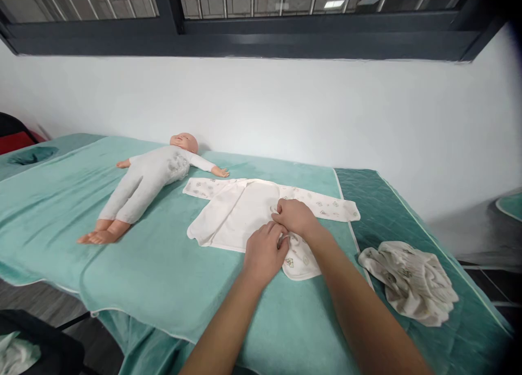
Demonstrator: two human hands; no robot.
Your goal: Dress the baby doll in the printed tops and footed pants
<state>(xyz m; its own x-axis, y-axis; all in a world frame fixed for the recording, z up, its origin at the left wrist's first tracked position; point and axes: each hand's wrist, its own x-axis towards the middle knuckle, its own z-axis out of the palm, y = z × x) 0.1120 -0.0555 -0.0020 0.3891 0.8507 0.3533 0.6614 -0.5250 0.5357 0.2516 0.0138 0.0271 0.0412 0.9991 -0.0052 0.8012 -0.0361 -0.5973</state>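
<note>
A white baby shirt with a small print lies spread flat on the teal towel, sleeves out to both sides. My left hand and my right hand meet over the shirt's right front, fingers pinching the fabric near its edge. A baby doll in a white one-piece lies on its back to the left of the shirt, arms out, head toward the wall.
A crumpled printed cloth lies on the quilted green cover at the right. A white wall and a dark window frame stand behind the table. Dark items sit on the floor at lower left.
</note>
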